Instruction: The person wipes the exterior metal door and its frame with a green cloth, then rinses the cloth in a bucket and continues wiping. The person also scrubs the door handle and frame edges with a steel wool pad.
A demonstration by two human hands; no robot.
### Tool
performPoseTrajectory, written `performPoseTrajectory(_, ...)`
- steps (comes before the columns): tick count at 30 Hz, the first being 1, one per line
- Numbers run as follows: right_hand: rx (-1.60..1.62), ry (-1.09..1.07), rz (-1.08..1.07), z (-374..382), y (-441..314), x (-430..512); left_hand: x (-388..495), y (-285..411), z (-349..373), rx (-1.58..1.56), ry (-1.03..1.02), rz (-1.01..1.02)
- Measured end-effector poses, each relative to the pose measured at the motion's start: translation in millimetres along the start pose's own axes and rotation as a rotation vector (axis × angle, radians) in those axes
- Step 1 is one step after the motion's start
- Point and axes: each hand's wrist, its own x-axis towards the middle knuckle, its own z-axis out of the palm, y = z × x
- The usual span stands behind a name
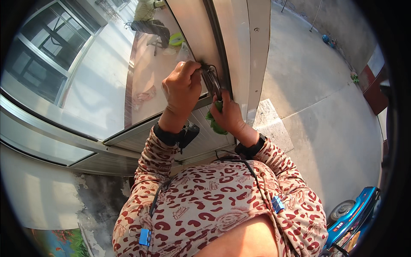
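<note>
In front of me is a metal-framed glass door with a dark metal pull handle [212,79] on its stile. My left hand [182,86] is curled at the handle's upper end, thumb and forefinger closed against it; what lies inside the fist is hidden. My right hand [230,115] grips a crumpled green cloth [217,123] at the lower end of the handle, its fingertips against the metal. Part of the cloth hangs below the fingers. Both wrists wear black bands, and a small black device [190,132] sits on the left one.
The door's glass pane [102,80] shows a seated person [151,24] and a bright green basin [176,39]. A pale stone slab [273,125] lies by the door's edge. Concrete ground [334,106] stretches right, with a blue vehicle [350,215] at lower right.
</note>
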Motion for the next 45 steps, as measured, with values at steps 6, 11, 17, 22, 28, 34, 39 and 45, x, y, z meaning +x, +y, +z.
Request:
performPoseTrajectory(6, -0.010, 0.016, 0.014, 3, 0, -2, -14, 4, 7, -0.065, 0.090, -0.076)
performPoseTrajectory(11, -0.024, 0.042, 0.032, 3, -3, 2, -14, -5, 9, 0.007, 0.026, 0.050)
performPoseTrajectory(17, 0.010, 0.031, 0.102, -1, -13, -1, -17, 0, 13, -0.077, 0.093, 0.006)
performPoseTrajectory(22, -0.021, 0.006, 0.092, 0, -8, 0, -2, 5, 19, 0.011, 0.108, 0.114)
performPoseTrajectory(28, 0.006, -0.008, 0.032, 3, -2, -1, -2, 7, 19, 0.043, 0.130, 0.063)
performPoseTrajectory(34, 0.007, -0.038, 0.049, 1, -4, 0, -3, 9, 23, 0.018, 0.125, 0.061)
performPoseTrajectory(39, 0.032, -0.015, 0.055, -1, -5, 2, -4, 9, 21, -0.096, 0.217, 0.144)
performPoseTrajectory(45, 0.054, -0.046, 0.058, -1, -6, -1, -9, 8, 20, -0.034, 0.136, -0.020)
